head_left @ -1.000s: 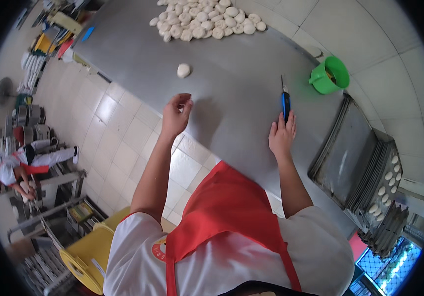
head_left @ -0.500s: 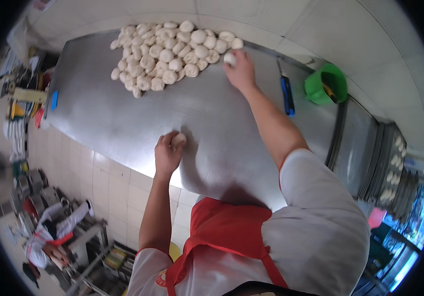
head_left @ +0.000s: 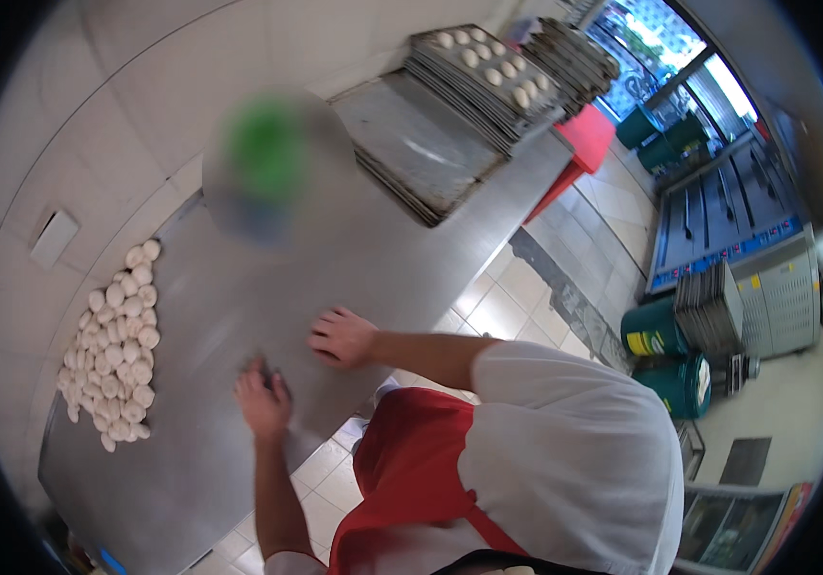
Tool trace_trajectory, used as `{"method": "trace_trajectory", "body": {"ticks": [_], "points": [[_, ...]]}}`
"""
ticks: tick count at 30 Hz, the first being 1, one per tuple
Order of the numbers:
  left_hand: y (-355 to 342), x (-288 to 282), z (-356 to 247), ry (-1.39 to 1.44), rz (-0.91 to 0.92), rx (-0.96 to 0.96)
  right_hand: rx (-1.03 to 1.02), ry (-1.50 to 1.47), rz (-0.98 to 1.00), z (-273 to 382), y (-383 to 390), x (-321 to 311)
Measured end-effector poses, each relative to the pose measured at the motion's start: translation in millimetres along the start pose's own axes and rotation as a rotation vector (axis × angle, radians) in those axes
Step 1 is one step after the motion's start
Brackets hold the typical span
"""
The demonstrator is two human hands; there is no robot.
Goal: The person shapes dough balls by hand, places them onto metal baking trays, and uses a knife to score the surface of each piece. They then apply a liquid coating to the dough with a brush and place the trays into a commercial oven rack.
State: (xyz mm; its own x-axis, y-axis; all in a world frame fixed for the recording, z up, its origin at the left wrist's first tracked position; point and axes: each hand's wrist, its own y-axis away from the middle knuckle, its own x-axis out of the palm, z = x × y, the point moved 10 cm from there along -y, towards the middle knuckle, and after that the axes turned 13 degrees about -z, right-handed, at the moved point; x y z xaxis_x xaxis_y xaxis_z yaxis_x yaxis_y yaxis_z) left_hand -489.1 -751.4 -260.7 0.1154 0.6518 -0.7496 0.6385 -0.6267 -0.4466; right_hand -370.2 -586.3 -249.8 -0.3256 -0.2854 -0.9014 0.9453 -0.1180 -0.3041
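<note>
Steel table (head_left: 191, 470), heap of pale dough pieces (head_left: 112, 354) piled along its wall-side edge toward the left corner, and both hands are working nowhere near that pile. Left hand (head_left: 265, 401) is palm-down in the near half of the surface, around mid-length, fingers a bit spread and slightly bent, kinda blurry. Right hand (head_left: 341, 337) is just beside it, farther toward the right end, also palm-down with the fingers loosely curved. I can't see either one gripping anything, and honestly can't tell if there's dough tucked under the palms. My read is it's the hand-work part of dough handling, low against the steel. Next move, I'd say, calls for light, even pressure if dough's under there, or a lift and reach left if not. Toward the right end, on the wall side, there's a bare dark tray (head_left: 421, 125), and beyond it a tray stack (head_left: 454, 101) with pale rounds (head_left: 470, 57) on top. Green thing (head_left: 267, 151) by the wall edge is too smeared to make out.
</note>
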Motion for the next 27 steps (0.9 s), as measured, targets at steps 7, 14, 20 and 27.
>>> {"method": "trace_trajectory", "body": {"ticks": [7,14,20,27], "points": [[46.0,-33.6,44.0,-0.081,-0.017,-0.066,0.074,0.138,-0.256,-102.5,46.8,-51.3],[-3.8,13.7,-59.8,-0.114,0.056,0.030,-0.028,0.013,-0.237,-5.7,24.7,-25.4],[14.4,13.9,43.5,-0.200,0.205,-0.277,-0.005,-0.007,-0.219,-60.7,29.0,-28.4],[4.8,-17.5,-40.5,-0.156,0.015,-0.105,-0.043,0.057,-0.108,-32.1,32.3,-41.6]]}}
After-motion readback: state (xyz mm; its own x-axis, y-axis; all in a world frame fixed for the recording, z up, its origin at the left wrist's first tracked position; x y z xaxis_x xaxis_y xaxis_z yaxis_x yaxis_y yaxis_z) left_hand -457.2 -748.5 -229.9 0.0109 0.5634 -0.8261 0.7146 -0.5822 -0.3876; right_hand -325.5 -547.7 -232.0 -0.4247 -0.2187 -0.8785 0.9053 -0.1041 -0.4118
